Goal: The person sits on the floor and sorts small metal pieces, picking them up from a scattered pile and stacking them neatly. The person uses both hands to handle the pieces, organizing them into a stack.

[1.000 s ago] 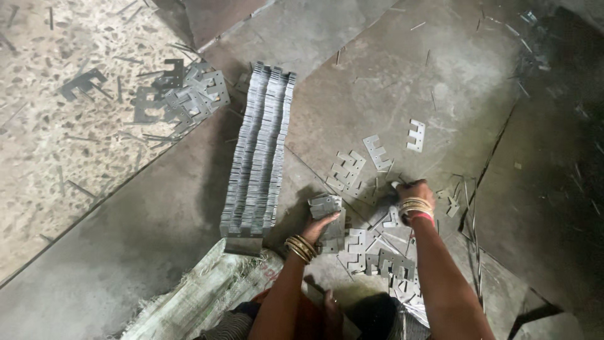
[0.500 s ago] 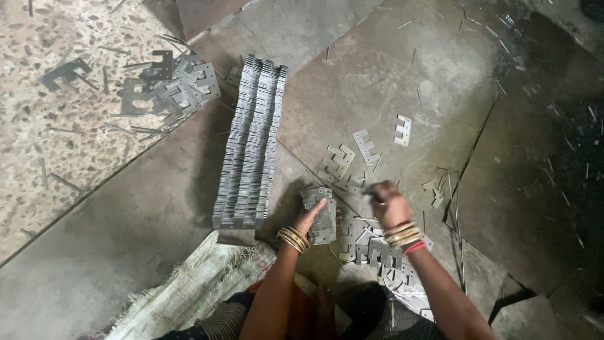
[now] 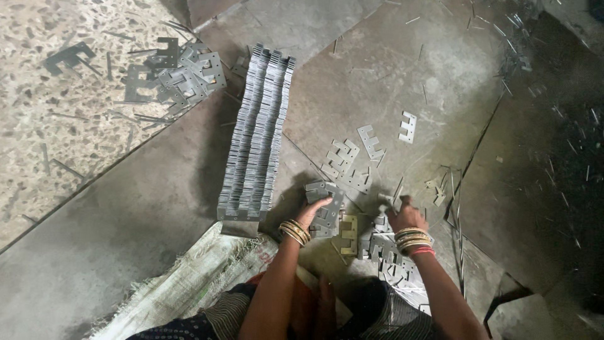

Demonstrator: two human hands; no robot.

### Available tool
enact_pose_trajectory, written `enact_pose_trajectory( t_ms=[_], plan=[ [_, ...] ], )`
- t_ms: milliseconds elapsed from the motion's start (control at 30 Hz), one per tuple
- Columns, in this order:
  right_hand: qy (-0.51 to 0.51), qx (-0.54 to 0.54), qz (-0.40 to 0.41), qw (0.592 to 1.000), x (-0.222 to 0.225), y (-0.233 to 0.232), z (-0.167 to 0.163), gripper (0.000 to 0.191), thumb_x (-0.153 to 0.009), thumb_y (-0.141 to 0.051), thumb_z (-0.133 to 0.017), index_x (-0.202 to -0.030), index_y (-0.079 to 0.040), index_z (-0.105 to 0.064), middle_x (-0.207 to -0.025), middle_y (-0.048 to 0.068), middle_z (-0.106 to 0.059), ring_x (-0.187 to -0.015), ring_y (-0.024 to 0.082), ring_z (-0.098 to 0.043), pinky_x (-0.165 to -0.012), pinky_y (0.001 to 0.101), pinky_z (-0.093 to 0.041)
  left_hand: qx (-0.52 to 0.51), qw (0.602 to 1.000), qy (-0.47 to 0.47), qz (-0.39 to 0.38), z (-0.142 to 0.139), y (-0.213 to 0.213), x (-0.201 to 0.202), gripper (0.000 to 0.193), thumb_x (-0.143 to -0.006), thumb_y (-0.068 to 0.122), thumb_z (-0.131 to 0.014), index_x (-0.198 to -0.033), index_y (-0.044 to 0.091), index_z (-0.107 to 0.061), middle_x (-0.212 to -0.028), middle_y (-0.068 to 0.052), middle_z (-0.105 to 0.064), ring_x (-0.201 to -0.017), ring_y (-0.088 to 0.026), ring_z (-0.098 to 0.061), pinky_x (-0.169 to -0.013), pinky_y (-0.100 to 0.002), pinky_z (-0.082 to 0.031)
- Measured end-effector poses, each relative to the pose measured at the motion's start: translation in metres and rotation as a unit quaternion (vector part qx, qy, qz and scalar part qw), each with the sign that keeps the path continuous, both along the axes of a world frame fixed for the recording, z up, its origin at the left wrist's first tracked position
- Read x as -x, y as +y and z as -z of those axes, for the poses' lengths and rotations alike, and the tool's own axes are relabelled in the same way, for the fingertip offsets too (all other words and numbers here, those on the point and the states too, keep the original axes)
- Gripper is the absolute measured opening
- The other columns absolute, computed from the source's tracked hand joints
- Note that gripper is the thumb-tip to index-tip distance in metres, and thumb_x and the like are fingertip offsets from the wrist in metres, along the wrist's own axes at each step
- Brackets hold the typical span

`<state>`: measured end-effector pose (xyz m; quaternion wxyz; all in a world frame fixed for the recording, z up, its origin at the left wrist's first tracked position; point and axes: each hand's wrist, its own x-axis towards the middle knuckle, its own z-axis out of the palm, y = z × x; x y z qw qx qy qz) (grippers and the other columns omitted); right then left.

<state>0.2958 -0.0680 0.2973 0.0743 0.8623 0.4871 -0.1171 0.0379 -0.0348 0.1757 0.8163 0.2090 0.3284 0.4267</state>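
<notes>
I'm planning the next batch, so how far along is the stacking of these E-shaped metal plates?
Done: a long stacked row of plates stands on edge on the floor. In hand: the left hand holds a small stack of plates, while the right hand reaches into the loose plates by the knees. Left: scattered plates ahead and another loose pile at upper left.

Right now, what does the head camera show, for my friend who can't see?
A person's left hand holds a small stack of E-shaped metal plates, while the right hand picks among loose plates on the floor, beside a long row of stacked plates.
</notes>
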Motion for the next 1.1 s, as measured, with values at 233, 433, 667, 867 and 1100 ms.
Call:
enact_pose_trajectory(
  t_ms=[233,433,667,867,1100],
  plan=[
    [0.108,-0.084,0.050,0.989,-0.040,-0.003,0.069,0.070,-0.073,-0.036,-0.086,-0.132,-0.010,-0.059,-0.110,0.027,-0.074,-0.105,0.043,-0.072,-0.091,0.0496,-0.057,-0.006,1.000,0.017,0.013,0.012,0.002,-0.007,0.045,-0.084,0.025,-0.083,-0.123,0.008,-0.068,-0.108,-0.002,-0.073,-0.091,-0.013,-0.070,-0.079,-0.031,-0.058],
    [0.132,-0.175,-0.015,0.976,-0.036,0.008,0.055,0.034,-0.078,-0.022,-0.083,-0.111,-0.014,-0.077,-0.104,0.019,-0.076,-0.096,0.036,-0.075,-0.085,0.0445,-0.059,0.037,0.998,-0.051,0.029,0.008,-0.001,-0.006,0.050,-0.082,0.028,-0.082,-0.124,0.006,-0.066,-0.106,-0.006,-0.072,-0.090,-0.021,-0.071,-0.079,-0.036,-0.059],
    [0.071,-0.307,-0.374,0.872,0.044,0.012,-0.001,0.022,-0.081,-0.011,-0.077,-0.103,-0.011,-0.076,-0.112,0.013,-0.068,-0.097,0.034,-0.068,-0.080,0.0445,-0.057,0.050,0.996,0.074,-0.011,0.012,0.006,-0.006,0.069,-0.093,0.055,-0.071,-0.144,0.010,-0.056,-0.136,0.003,-0.061,-0.124,-0.010,-0.057,-0.105,-0.030,-0.044],
    [0.047,-0.243,-0.370,0.895,0.058,0.034,0.011,0.052,-0.075,-0.017,-0.078,-0.124,-0.007,-0.063,-0.129,0.017,-0.060,-0.111,0.041,-0.063,-0.090,0.0470,-0.056,0.018,0.999,0.005,0.031,0.014,0.004,-0.001,0.061,-0.081,0.043,-0.080,-0.130,0.010,-0.067,-0.126,-0.003,-0.067,-0.116,-0.018,-0.061,-0.101,-0.037,-0.049],
    [0.036,-0.158,-0.347,0.924,0.050,0.081,0.066,0.062,-0.080,-0.025,-0.071,-0.138,-0.009,-0.056,-0.139,0.020,-0.056,-0.110,0.043,-0.066,-0.089,0.0491,-0.057,-0.069,0.996,-0.003,0.054,0.018,0.013,-0.002,0.047,-0.093,0.041,-0.070,-0.122,0.004,-0.072,-0.123,-0.005,-0.073,-0.119,-0.016,-0.064,-0.109,-0.033,-0.046]
  ],
)
